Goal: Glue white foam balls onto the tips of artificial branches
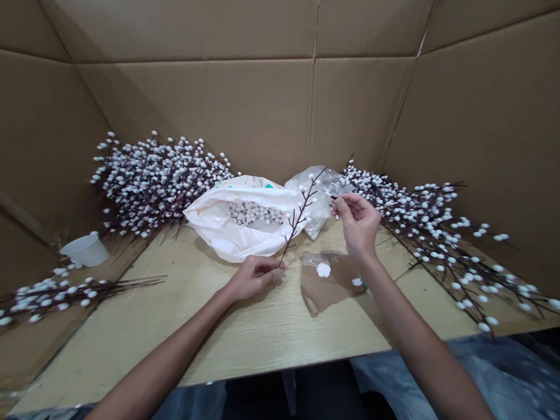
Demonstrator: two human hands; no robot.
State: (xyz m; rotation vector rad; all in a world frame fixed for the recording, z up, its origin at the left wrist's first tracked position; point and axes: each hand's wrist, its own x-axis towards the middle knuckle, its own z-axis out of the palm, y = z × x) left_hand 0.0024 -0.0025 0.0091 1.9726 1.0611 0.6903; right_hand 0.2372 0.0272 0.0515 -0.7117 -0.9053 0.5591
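My left hand (257, 277) pinches the lower end of a dark branch (300, 214), which stands tilted up with a few white berries on it. To the right of its upper part, my right hand (356, 218) is closed in a pinch near a small dark tip; what its fingertips hold is too small to name. Behind the branch lies an open white bag (230, 238) with white berries (255, 214) inside. A brown sheet (319, 293) with a white blob (324, 270) on it lies between my forearms.
Berry branches are heaped at the back left (152, 182) and along the right (418, 213). A clear plastic bag (315, 216) sits beside the white bag. At left are a white cup (85, 250) and more branches (63, 294). Cardboard walls (196, 102) surround the table (232, 341).
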